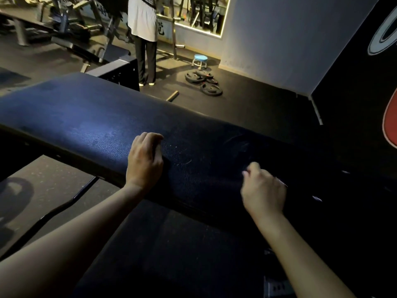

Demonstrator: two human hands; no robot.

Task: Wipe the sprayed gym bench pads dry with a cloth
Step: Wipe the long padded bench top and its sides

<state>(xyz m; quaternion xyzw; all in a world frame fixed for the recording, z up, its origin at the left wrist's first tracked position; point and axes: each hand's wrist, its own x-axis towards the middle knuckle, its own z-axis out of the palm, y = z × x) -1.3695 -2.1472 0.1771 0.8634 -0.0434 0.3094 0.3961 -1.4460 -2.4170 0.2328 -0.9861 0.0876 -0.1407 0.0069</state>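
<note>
Looking down across a long dark bench pad [86,117] that runs from upper left to lower right. Its grained surface is lit blue at the left end and falls into shadow at the right.

The person's left grip [146,160] rests on the near half of the pad, about midway along it. Its fingers are curled down over a small pale cloth [158,149], of which only a sliver shows beside the thumb.

The right grip [264,190] lies further right, over the shadowed part of the pad. It is blurred and its fingers are curled; whether they hold anything cannot be told.

A second dark pad [171,254] lies lower, nearest the camera, between the two forearms.

On the floor [257,104] beyond are a heap of weight plates [204,81], a blue-topped stool [200,59] just behind them, and a short metal bar end [173,96] just past the pad's far edge.

A standing person [142,29] in a pale top and dark trousers is at top centre, near a lit mirror [202,14]. A curved bar [64,207] lies on the floor at lower left.
</note>
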